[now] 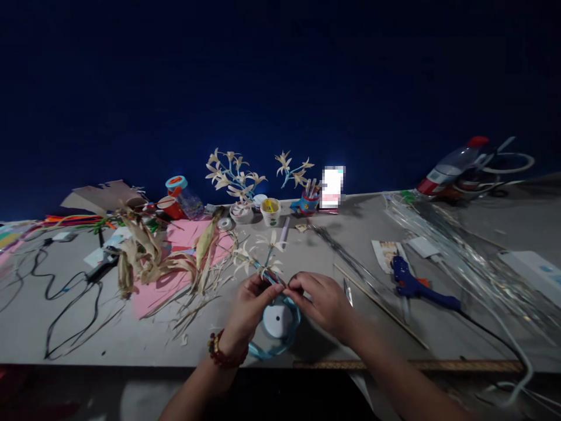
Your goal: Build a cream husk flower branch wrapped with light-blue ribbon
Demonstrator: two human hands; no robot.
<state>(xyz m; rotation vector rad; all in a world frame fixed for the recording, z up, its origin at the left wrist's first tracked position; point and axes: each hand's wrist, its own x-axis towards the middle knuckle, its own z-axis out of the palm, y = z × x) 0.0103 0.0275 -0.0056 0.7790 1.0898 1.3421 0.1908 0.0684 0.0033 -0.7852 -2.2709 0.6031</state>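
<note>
The wall (pixel 280 88) is deep blue, the table (pixel 333 351) grey, the paper (pixel 184 234) pink. Blue stems carry cream flowers (pixel 243 259). The glue gun (pixel 414 286) is dark blue with an orange trigger (pixel 421 282).

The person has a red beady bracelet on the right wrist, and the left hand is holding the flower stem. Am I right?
Not quite. The head view shows the red beady bracelet on the left wrist, not the right. The left hand is indeed holding the flower stem.
</note>
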